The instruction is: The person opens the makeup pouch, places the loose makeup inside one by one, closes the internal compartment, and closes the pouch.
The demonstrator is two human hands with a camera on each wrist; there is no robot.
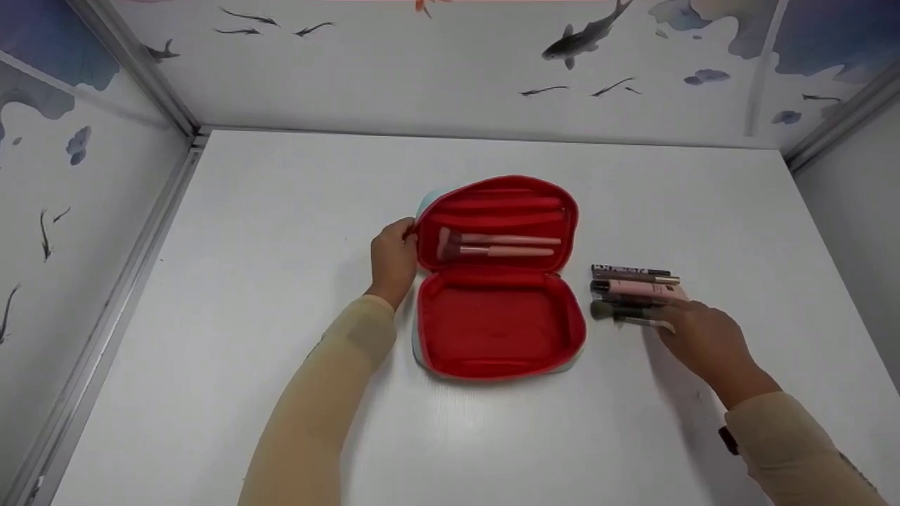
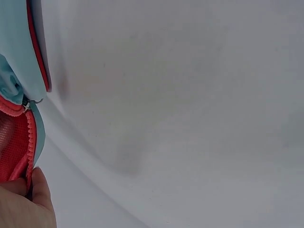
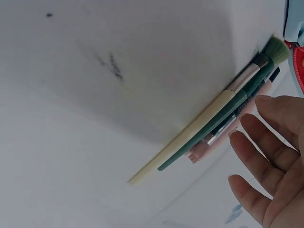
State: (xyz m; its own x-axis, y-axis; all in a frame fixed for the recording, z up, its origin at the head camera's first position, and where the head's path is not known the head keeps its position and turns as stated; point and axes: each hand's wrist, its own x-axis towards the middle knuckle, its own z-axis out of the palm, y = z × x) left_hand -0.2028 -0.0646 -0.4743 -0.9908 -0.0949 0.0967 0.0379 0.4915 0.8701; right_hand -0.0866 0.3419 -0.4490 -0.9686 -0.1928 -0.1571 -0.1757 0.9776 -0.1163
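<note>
A light-blue zip cosmetic bag [image 1: 499, 330] with a red lining lies unfolded on the table. Two pink makeup brushes [image 1: 520, 251] sit in its raised lid half. My left hand [image 1: 395, 256] pinches the left edge of that lid, thumb and finger at the zipper rim in the left wrist view. To the right of the bag, my right hand [image 1: 706, 341] reaches over a row of makeup items, its fingers spread and relaxed. Nearest to it lie a green-handled brush [image 3: 218, 114] and a cream-handled brush [image 3: 190, 128]. A pink tube [image 1: 636, 288] and dark slim pencils [image 1: 633, 270] lie behind them.
The white table [image 1: 295, 197] is bounded by a printed back wall [image 1: 436, 77] and by side panels. A metal frame edge [image 1: 133, 274] runs along the left. The bag's lower half stands between the two hands.
</note>
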